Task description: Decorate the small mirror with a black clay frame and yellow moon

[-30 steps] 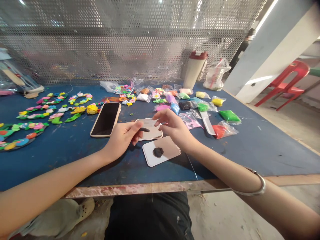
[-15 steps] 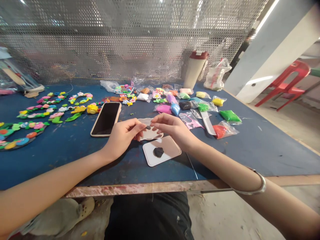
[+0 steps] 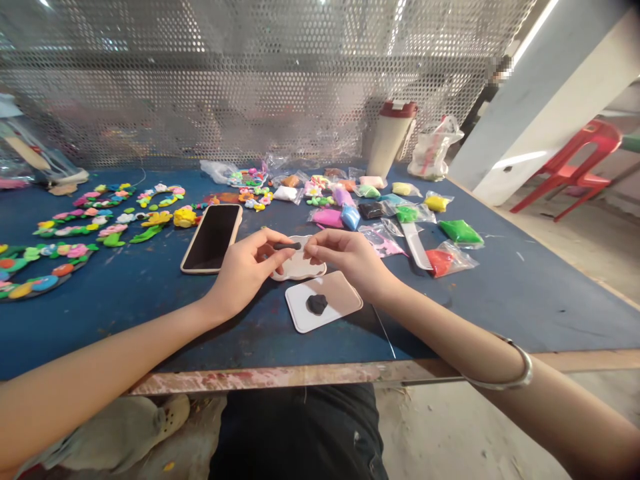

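- Head view, inspected at the scalloped white base point(image 3: 303, 268), which lies on the blue tabletop point(image 3: 505, 303); its near-left edge is partly hidden by the hand.
- Dark clay roll point(image 3: 287, 246): directly above the base, not touching it, with its left end pinched and partly hidden.
- Left hand point(image 3: 245, 270): left of the base, thumb and forefinger together, clamped on the roll.
- Right hand point(image 3: 347, 259): right of the base, fingers point(image 3: 313, 249) bunched together just beside the roll's right end; contact cannot be confirmed.
- Pale rectangular tile point(image 3: 324, 301): just in front of the base, bearing a dark clay lump point(image 3: 317, 305).
- Smartphone point(image 3: 212, 239): left of the base, face up, near the left hand.
- Clay flower garlands point(image 3: 65, 227): well left of the base, cut off by the frame's left edge.
- Clay packets point(image 3: 460, 233): beyond and right of the base; the smaller contents are hard to make out.
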